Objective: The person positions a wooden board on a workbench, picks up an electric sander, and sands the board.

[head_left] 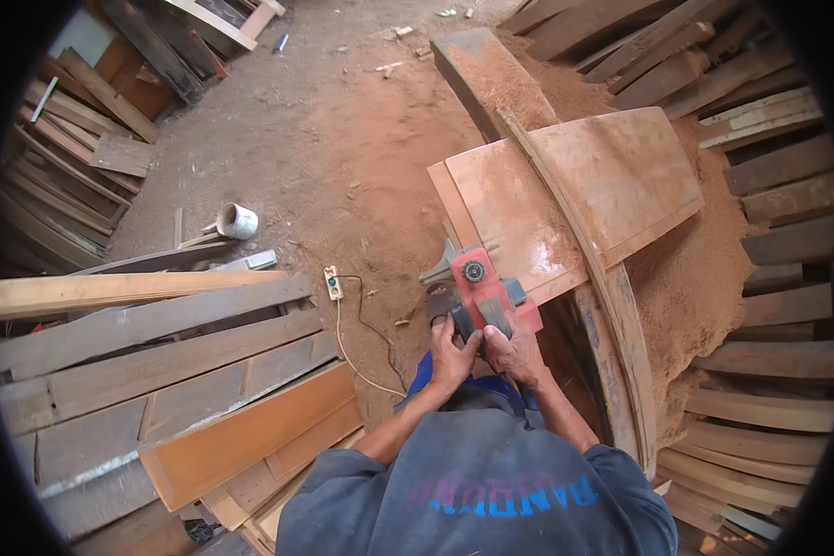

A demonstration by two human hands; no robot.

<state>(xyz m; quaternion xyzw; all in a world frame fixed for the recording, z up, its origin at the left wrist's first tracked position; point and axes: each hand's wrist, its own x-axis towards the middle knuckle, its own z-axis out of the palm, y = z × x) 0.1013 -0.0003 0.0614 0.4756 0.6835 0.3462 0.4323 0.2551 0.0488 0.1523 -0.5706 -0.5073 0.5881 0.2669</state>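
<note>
Close in front of my body, both hands hold a red and black electric planer point(483, 292). My left hand point(453, 358) is closed at its dark left side, partly under it. My right hand point(516, 353) grips the end nearest me, and its thumb lies close to the left one. A black knob faces up on the planer's top. Just beyond the tool lies a broad wooden panel point(612, 167), dusted with shavings. I cannot tell whether the planer touches the panel's near corner. A long narrow wooden strip point(565, 199) crosses over the panel.
A thick beam point(491, 79) lies beyond the panel, and sawdust point(686, 287) is heaped to its right. Left of my legs, a power strip point(333, 283) with cords rests on the floor near a white bucket point(237, 221). Stacked boards point(157, 324) flank both sides.
</note>
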